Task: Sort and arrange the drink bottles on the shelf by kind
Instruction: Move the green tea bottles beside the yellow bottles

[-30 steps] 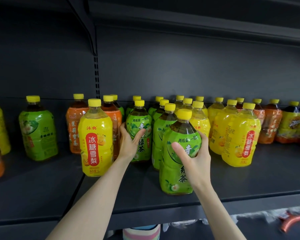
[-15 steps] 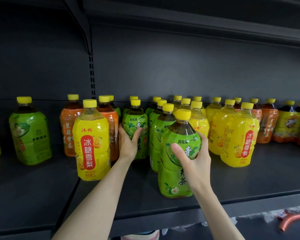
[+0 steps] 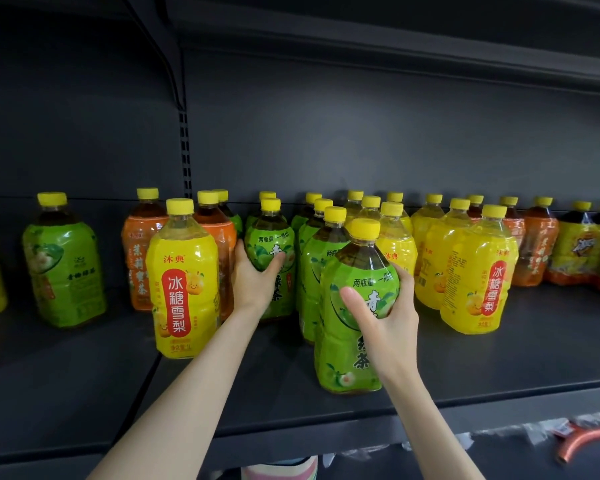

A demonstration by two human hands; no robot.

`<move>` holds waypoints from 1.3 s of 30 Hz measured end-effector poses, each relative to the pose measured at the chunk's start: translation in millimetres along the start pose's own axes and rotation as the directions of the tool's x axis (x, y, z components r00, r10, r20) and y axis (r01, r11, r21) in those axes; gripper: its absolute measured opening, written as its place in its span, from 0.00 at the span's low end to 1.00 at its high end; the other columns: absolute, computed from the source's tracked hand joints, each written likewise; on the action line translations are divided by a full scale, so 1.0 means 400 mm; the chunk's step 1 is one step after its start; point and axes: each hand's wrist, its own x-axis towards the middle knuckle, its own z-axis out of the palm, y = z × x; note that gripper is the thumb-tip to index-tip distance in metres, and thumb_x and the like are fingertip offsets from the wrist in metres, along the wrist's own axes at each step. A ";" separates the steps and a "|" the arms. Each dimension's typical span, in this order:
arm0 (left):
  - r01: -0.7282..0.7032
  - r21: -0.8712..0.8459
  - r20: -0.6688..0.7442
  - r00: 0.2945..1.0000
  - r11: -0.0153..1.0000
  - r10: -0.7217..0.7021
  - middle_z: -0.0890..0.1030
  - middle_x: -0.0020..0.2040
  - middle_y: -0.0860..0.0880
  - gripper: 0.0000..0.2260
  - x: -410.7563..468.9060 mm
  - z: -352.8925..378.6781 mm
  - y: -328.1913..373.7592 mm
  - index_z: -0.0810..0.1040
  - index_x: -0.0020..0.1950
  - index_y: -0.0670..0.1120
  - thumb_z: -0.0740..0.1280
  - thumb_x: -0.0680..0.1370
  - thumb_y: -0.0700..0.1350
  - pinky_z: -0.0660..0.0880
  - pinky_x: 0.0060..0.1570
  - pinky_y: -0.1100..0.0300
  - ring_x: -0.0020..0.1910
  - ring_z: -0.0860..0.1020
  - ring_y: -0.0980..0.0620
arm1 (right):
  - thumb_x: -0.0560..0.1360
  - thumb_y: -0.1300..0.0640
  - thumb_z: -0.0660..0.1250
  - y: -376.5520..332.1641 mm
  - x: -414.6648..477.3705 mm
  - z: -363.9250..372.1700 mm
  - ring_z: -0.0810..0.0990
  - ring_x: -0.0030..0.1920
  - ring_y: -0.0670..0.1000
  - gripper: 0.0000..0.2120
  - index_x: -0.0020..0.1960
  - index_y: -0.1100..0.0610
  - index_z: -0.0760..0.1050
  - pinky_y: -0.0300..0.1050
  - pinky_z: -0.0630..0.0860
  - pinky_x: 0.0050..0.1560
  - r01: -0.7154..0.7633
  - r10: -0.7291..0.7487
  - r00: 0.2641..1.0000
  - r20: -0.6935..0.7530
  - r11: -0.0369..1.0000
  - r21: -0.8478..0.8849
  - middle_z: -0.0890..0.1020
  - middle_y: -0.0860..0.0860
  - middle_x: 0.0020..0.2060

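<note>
A dark shelf (image 3: 499,368) carries many yellow-capped drink bottles. My right hand (image 3: 385,317) grips the front green tea bottle (image 3: 347,344), which stands near the shelf's front edge. My left hand (image 3: 253,282) wraps the left side of another green tea bottle (image 3: 274,244) further back. More green bottles (image 3: 314,268) stand between and behind them. A yellow pear-drink bottle (image 3: 182,282) stands just left of my left arm.
Orange bottles (image 3: 142,244) stand behind the yellow one, and a lone green bottle (image 3: 66,271) is on the left bay. Yellow bottles (image 3: 475,275) group to the right, then orange bottles (image 3: 537,251) and dark-drink bottles (image 3: 575,251). An orange tool (image 3: 582,441) lies below right.
Both hands keep their hold on the same two green bottles. The view has shifted slightly, so the shelf's contents sit a little further left in frame than one second ago.
</note>
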 end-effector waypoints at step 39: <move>-0.126 -0.175 0.070 0.988 0.976 0.140 0.74 0.64 0.53 0.41 -0.157 -0.076 0.024 0.63 0.71 0.53 0.70 0.63 0.67 0.74 0.61 0.50 0.62 0.74 0.56 | 0.76 0.44 0.66 0.004 0.119 0.059 0.56 0.75 0.51 0.32 0.76 0.49 0.59 0.54 0.51 0.71 0.267 -0.180 0.960 0.214 0.820 -0.507 0.60 0.47 0.76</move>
